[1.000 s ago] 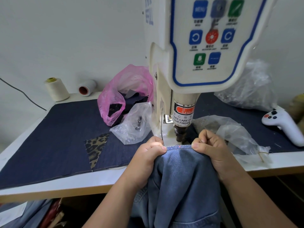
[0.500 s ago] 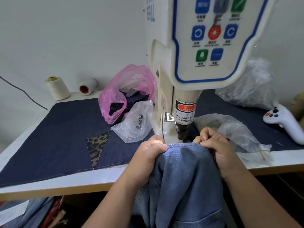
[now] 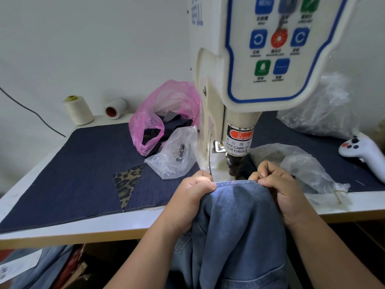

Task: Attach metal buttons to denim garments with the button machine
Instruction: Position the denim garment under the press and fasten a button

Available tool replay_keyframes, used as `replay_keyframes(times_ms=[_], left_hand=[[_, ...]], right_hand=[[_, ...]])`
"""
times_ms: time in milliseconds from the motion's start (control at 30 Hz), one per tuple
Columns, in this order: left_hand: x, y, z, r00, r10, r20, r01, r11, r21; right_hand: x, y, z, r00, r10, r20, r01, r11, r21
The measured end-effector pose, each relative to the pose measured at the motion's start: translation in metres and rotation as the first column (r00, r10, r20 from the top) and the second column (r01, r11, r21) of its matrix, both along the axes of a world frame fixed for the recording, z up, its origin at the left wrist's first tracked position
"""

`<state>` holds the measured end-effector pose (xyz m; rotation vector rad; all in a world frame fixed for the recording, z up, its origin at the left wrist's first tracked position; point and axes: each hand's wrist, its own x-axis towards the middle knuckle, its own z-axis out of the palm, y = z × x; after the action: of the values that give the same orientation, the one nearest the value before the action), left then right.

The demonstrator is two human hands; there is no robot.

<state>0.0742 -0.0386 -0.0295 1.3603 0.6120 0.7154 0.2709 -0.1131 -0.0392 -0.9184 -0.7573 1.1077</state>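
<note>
Dark blue denim cloth (image 3: pixel 83 167) covers most of the white bench (image 3: pixel 104 228), which stands against a plain pale wall (image 3: pixel 93 49). A triangular leopard-print patch (image 3: pixel 126 182) lies on the cloth. At the back left corner a cream thread cone (image 3: pixel 78 110) stands upright, with a second spool (image 3: pixel 115 108) lying on its side beside it. A pink plastic bag (image 3: pixel 164 113) holding dark scraps sits just left of the button machine (image 3: pixel 260 59), and a clear bag (image 3: pixel 175 155) with small metal parts lies in front of it. More clear plastic (image 3: pixel 308 170) lies to the right, near a white controller (image 3: pixel 364 153). The machine's head and warning label hang over the work point, hiding the bench behind. Under the machine's punch, the edge of a light blue denim garment (image 3: pixel 235 226) is stretched, the rest hanging off the bench's front. The left hand (image 3: pixel 191 197) and right hand (image 3: pixel 277 188) each grip that edge with curled fingers, one either side of the punch.
</note>
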Motion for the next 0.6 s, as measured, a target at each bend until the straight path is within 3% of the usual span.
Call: replay_keyframes(times_ms=[600], left_hand=[[0.0, 0.0013, 0.0003, 1.0, -0.007, 0.005, 0.007, 1.0, -0.01]], right_hand=[[-0.0003, 0.0, 0.0014, 1.0, -0.003, 0.001, 0.003, 1.0, -0.002]])
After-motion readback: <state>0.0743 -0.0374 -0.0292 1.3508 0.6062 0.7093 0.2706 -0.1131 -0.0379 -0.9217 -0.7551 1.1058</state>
